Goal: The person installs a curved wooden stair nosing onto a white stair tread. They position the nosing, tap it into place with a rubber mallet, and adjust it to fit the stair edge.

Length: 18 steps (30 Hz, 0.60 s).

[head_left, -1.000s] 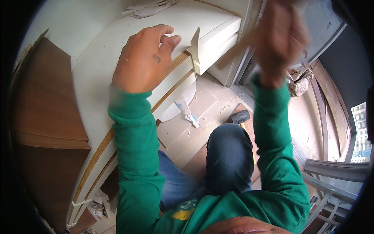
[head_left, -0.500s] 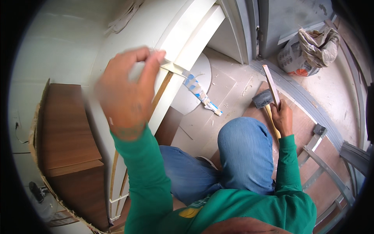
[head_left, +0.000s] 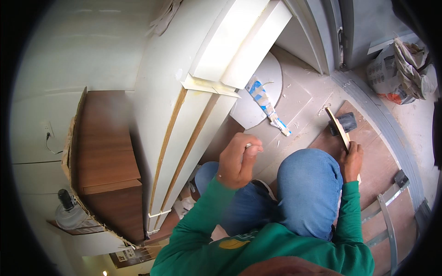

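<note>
My left hand is low in front of my chest, beside the lower edge of the white panel. Its fingertips pinch a small pale piece that is too small to make out. My right hand is down on the floor by my right knee. It grips the wooden handle of a hammer, whose dark head rests on a brown board. Both sleeves are green.
The long white panel with wood-coloured edges leans beside a brown wooden cabinet. A blue-and-white tube lies on a round white disc. A crumpled bag sits at the far right, and grey metal bars lie at the lower right.
My left hand came off the white panel and dropped down toward my knee. My right hand, raised a second ago, has come down and now rests on the floor with the hammer.
</note>
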Motion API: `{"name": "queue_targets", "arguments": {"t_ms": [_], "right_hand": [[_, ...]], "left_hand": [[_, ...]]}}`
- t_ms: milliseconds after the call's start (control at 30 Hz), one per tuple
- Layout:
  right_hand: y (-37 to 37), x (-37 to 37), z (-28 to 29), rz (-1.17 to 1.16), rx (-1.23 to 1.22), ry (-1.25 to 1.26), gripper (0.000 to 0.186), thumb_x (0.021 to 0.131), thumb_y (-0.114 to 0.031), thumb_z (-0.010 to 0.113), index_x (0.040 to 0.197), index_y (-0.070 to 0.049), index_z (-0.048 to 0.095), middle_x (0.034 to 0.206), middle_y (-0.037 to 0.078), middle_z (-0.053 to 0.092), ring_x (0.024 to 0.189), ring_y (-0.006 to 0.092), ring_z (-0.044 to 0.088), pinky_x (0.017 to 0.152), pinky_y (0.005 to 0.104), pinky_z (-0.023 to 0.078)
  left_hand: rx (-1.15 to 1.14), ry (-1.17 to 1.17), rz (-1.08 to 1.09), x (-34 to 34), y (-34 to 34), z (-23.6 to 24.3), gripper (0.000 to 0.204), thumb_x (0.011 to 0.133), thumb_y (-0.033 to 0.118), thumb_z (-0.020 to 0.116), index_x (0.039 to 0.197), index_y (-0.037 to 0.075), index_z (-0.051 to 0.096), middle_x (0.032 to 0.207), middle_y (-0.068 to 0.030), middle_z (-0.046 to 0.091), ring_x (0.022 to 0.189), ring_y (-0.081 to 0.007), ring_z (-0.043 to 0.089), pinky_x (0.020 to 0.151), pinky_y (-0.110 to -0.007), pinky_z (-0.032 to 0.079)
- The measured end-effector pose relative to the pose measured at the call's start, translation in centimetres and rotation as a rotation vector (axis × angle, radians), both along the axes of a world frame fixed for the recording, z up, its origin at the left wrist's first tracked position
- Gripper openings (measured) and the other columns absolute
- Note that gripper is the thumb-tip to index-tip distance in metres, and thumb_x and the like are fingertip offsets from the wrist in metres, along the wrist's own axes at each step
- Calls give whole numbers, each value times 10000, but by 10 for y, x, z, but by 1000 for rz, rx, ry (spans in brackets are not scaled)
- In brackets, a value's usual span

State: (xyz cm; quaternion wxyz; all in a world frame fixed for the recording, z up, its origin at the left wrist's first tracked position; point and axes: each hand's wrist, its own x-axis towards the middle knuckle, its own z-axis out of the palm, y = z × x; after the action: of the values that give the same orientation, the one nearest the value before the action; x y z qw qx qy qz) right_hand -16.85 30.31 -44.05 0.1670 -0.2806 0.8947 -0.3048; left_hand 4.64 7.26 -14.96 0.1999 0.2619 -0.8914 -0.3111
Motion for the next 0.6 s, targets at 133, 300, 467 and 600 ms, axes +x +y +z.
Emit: {"name": "queue_targets", "arguments": {"t_ms": [133,300,467,600], "right_hand": [[-1,-4,-6,-21,-63,-29,416,841,-51,735,1240,-28,619,1147,231,626,1076,453,598,961,541,494],[0,-7,-13,-39,-114,-37,399,829,-33,737,1210,-34,619,1134,223,626,1083,451,597,964,531,487],[-6,-7,-22,-30,-129,60,353,869,-19,721,1209,-24,625,1137,227,629,1039,447,637,899,517,520],[-3,-2,-30,-25,-140,145,386,883,-37,721,1257,-25,623,1164,219,635,1046,441,653,904,512,537]], "left_hand": [[22,287,182,9,13,38,286,1098,212,632,1288,13,555,917,-69,590,712,-146,553,787,-346,591],[-707,3,464,-26,-18,132,532,964,272,836,1345,10,573,961,-10,478,836,-106,447,806,-228,469],[-540,-188,616,-57,-37,146,702,809,170,983,1371,20,590,1046,-23,472,933,-125,481,797,-253,486],[-533,-317,707,-82,-42,146,743,782,168,1008,1378,21,590,1070,-28,486,915,-124,498,770,-240,486]]}}
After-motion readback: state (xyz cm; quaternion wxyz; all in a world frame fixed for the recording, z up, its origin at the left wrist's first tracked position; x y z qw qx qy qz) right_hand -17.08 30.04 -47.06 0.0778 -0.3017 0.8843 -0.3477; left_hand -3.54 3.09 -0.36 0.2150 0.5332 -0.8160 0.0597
